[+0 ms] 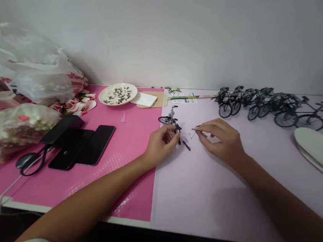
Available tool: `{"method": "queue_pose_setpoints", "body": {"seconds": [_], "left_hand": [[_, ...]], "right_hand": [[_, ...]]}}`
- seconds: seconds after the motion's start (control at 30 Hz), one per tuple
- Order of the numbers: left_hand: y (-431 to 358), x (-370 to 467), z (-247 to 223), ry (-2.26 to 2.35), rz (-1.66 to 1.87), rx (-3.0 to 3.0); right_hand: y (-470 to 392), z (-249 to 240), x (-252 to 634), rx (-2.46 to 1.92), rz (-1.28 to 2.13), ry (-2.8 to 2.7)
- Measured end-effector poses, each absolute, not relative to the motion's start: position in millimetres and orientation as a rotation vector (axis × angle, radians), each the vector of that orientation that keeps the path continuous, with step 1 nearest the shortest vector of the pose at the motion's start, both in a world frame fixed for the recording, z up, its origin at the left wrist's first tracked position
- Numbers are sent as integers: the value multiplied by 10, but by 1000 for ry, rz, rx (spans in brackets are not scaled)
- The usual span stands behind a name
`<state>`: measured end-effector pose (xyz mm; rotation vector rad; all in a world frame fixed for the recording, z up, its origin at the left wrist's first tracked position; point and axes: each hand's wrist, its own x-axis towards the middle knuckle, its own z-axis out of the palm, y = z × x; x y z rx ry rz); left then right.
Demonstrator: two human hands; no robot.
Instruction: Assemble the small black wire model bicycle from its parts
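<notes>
My left hand (pixel 160 146) is closed on a small black model bicycle (pixel 166 120), near its saddle. The front wheel and silver handlebar stick out past my fingers, while the rear part is largely hidden. A short black stick-like piece (pixel 187 145) lies just right of my left fingertips; whether it joins the bicycle I cannot tell. My right hand (pixel 224 141) pinches a small thin part (pixel 202 132) between thumb and fingers. Its exact kind is too small to make out. Tiny bits (pixel 192 135) lie on the table between both hands.
Several finished-looking model bicycles (pixel 285 111) stand along the wall at right, beside stacked white plates (pixel 320 149). A bowl of small parts (pixel 118 94), a white pad (pixel 145 99) and a yellow-green stick (pixel 184 97) lie behind. Phones (pixel 95 145) and plastic bags (pixel 48 70) occupy the left.
</notes>
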<state>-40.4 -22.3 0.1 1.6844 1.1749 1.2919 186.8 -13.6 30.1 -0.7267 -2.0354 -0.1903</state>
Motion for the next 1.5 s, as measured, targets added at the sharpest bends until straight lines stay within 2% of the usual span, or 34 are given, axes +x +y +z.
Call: {"method": "queue_pose_setpoints", "body": {"seconds": [0.2,0.43,1.2,1.5], "left_hand": [[-235,-403,21,1159,1276,1741],[-251,-400,25,1136,1262,1769],[-246,-416,-26,1139,1250,1795],[-222,-408,-54,1128,1260,1694]], "right_hand": [[-260,221,1708,-681,-172,-1987],[-264,104,1696,-854,-25,-1977],[-264,57,1594,-716,15,-1909],[-291,92,1534,-829,59,-1895]]}}
